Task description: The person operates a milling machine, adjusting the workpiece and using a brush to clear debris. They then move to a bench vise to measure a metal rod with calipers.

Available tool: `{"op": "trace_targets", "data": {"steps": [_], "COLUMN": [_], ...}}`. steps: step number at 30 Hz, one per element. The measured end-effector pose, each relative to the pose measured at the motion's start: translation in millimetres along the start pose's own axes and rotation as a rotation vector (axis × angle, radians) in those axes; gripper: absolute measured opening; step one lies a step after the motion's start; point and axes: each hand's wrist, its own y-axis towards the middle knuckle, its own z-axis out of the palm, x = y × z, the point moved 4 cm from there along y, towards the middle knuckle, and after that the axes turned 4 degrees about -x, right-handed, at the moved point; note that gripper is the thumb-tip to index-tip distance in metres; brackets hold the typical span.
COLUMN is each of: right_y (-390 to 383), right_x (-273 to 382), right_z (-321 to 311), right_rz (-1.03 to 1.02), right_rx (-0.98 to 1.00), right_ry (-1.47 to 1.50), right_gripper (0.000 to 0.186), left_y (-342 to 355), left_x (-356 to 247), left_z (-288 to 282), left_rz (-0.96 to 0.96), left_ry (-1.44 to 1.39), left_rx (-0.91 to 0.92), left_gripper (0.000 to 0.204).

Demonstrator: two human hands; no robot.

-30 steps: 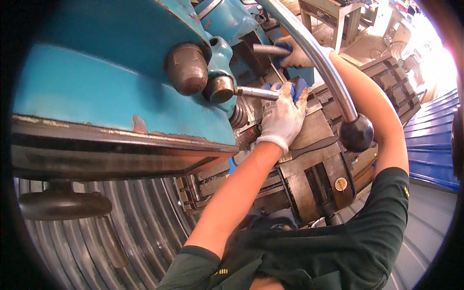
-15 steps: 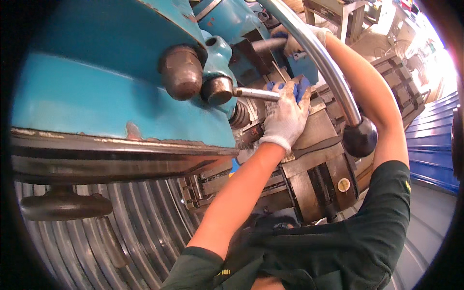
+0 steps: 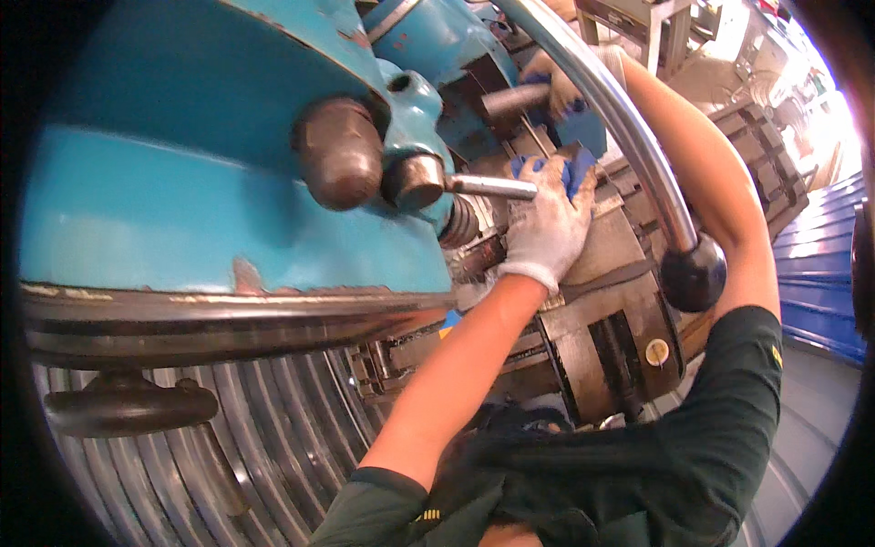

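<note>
My left hand (image 3: 550, 219), in a white work glove with blue fingertips, bears down on the metal vise-like fixture (image 3: 606, 239). Its fingers curl over a small piece at the fixture's far end, mostly hidden under them. Just beyond those fingers a thin metal rod (image 3: 540, 137) sticks up. Farther off, my right hand (image 3: 558, 87), gloved alike, is closed around a short, thick, grey round metal bar (image 3: 516, 100), which points left above the fixture. A bright lever (image 3: 620, 109) partly covers the right hand and wrist. The tip of a steel handle (image 3: 492, 187) ends beside my left hand.
A teal machine head (image 3: 210, 219) with a large dark rounded knob (image 3: 339, 153) fills the left. The lever's black ball (image 3: 693, 272) hangs before my right arm. A dark handwheel (image 3: 132, 412) sits low left, above ribbed metal covering (image 3: 283, 428). Blue corrugated sheet (image 3: 816, 273) stands right.
The round metal bar and my right hand have moved slightly down, nearer the fixture. My left hand keeps its place on the fixture. The whole view has shifted a little.
</note>
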Motion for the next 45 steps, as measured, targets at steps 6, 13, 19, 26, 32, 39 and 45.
{"op": "trace_targets", "data": {"steps": [6, 13, 19, 26, 32, 39, 45], "right_y": [13.5, -2.1, 0.7, 1.9, -0.6, 4.3, 13.2], "right_x": [-22.3, 5.7, -23.4, 15.1, -3.4, 17.3, 10.2], "right_z": [12.8, 15.5, 1.0, 1.7, -11.7, -11.1, -18.0], "right_rz": [-0.034, -0.052, 0.177, 0.291, -0.049, -0.099, 0.03], "right_rx": [0.045, 0.108, -0.139, -0.145, -0.042, 0.055, 0.004], "right_ry": [-0.019, 0.019, 0.339, 0.321, 0.219, -0.042, 0.181], "right_gripper": [0.044, 0.053, 0.065, 0.064, 0.069, 0.068, 0.069], "left_y": [0.8, -3.3, 6.8, 0.4, 13.9, 6.1, 14.6], "left_x": [3.8, 2.7, 3.6, 38.0, 3.6, -13.6, -3.3], "left_z": [7.3, 3.4, 8.4, 13.3, 15.0, 4.9, 0.8], "left_rz": [-0.031, -0.027, -0.023, 0.04, 0.095, 0.019, 0.07], "left_ry": [-0.071, -0.041, 0.026, -0.027, 0.113, 0.059, 0.099], "left_rx": [-0.032, -0.044, 0.0, -0.057, 0.014, 0.025, -0.013], "left_gripper": [0.035, 0.034, 0.031, 0.034, 0.035, 0.032, 0.03]}}
